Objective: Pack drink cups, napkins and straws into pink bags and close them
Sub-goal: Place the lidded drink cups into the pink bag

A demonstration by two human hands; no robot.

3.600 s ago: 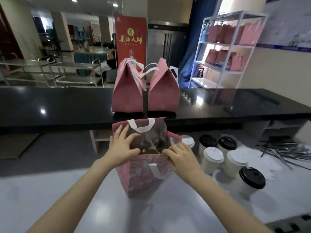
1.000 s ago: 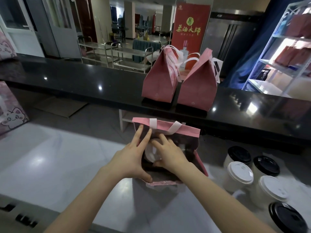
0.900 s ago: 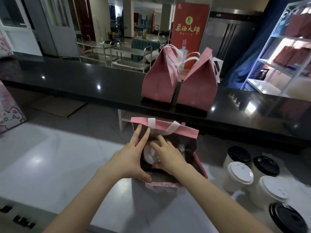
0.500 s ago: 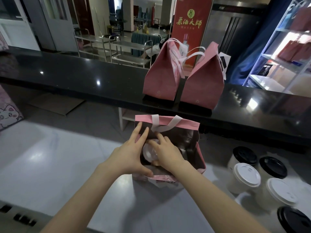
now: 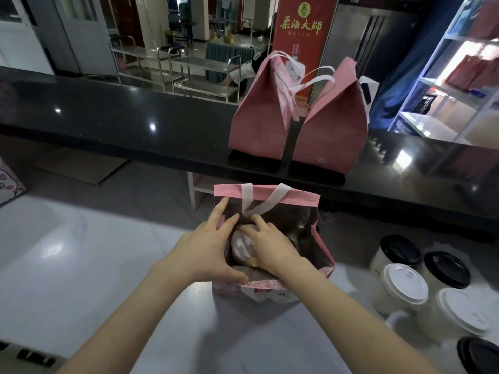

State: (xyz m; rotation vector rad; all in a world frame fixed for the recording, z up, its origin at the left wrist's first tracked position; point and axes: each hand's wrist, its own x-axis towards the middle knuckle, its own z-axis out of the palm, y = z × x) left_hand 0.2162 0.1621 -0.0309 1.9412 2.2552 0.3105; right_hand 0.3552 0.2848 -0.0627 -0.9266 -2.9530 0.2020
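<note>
Head view: open pink bag (image 5: 272, 194) stands on white counter (image 5: 81, 252), dead ahead. Your left hand (image 5: 205, 252) spread, thumb hooked over near rim, fingers inside. Right hand (image 5: 270, 252) spread over white-lidded cup (image 5: 241, 244) in bag's left side. Seat cup upright, flat on bottom; leave right side free.

Count: one open bag, two closed bags (image 5: 297, 120) on black ledge, five loose cups (image 5: 405, 286) at right, three black-lidded and two white.

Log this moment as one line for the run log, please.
stage: packing | open pink bag: upright on counter | left hand: on bag rim | right hand: inside, on white-lidded cup | closed bags: on black ledge
</note>
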